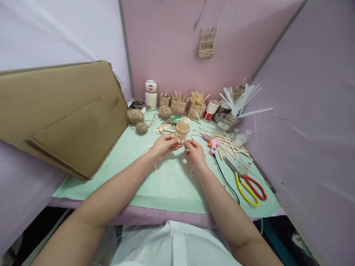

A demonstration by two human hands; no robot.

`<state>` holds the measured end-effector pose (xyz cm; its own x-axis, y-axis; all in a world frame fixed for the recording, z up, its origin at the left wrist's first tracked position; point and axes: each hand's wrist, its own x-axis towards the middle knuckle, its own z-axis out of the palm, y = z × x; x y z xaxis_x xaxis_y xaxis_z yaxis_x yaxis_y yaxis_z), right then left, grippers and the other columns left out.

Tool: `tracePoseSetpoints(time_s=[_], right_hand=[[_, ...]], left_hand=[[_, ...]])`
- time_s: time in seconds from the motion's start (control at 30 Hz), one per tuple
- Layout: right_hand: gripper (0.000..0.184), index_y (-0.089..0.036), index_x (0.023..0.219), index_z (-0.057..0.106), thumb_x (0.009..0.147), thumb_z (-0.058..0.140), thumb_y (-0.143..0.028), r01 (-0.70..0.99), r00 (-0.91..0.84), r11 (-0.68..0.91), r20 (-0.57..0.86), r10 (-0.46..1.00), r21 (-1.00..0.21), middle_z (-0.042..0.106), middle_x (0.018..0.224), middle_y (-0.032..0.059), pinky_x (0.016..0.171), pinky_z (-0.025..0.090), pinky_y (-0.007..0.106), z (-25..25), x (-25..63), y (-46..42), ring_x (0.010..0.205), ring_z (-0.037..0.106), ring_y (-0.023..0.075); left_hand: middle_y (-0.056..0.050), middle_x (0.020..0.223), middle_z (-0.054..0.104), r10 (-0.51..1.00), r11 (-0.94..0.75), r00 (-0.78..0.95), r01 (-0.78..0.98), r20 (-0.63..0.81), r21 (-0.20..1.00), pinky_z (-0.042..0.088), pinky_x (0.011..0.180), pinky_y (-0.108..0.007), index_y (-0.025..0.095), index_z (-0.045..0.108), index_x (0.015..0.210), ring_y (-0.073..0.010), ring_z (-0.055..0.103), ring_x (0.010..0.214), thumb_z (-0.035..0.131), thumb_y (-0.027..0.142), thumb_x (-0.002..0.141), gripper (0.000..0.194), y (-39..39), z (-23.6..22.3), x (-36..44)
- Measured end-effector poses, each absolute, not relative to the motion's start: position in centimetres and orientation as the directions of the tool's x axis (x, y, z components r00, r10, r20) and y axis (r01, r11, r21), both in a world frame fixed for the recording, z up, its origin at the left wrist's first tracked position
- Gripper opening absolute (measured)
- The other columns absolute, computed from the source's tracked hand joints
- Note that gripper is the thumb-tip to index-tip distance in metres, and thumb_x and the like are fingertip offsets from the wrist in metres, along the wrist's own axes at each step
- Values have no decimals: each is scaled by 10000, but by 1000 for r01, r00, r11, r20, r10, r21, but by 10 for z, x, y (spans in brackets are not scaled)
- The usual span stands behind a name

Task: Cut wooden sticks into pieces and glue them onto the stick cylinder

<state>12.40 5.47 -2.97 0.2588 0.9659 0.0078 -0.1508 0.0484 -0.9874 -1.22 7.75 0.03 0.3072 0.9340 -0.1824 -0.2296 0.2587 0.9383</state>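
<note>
In the head view, my left hand (pixel 167 143) is closed in a pinch on a small pale wood piece (pixel 180 141) over the middle of the table. My right hand (pixel 194 150) meets it from the other side, thumb and finger pinched at the piece's right end; what exactly lies in that pinch is too small to make out. Just behind the fingertips stands a small round wooden cup (pixel 182 128), its lower part partly covered by my fingers. To the right of my right hand lies a pink glue gun (pixel 214 145) with a black cord.
Scissors (pixel 246 184) with yellow and red handles lie at the right, near loose wood sticks (pixel 231 145). Twine balls (pixel 135 116), stick-filled baskets (pixel 179 106) and a white jar (pixel 151 98) line the back. A large cardboard sheet (pixel 66 118) leans at the left.
</note>
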Motion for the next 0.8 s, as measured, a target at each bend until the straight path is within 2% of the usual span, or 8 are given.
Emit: tracePoseSetpoints(time_s=[0.4,0.57,0.8], right_hand=[[146,-185,657,600,614,660,-310,-342,248,21,-68,966,-939,578,636,-31,603,434,228,-22,107,49,639,535,105],[127,-180,642,602,608,665,-285,-368,230,17,-73,971,-930,556,603,-38,589,441,218,-21,109,49,607,512,92],[118,-174,640,605,606,663,-271,-376,212,0,-87,973,-927,561,603,-31,593,456,224,-20,109,48,608,518,94]], left_hand=[[-38,648,657,943,269,270,-273,-194,924,520,684,-222,114,577,691,-110,648,649,695,163,666,130,74,0,-6],[-53,638,665,938,287,276,-275,-211,918,522,665,-196,111,578,687,-105,652,647,654,145,699,84,74,0,-7],[-66,654,680,930,298,293,-244,-222,923,528,667,-199,111,597,681,-103,648,633,681,174,677,105,75,-1,-8]])
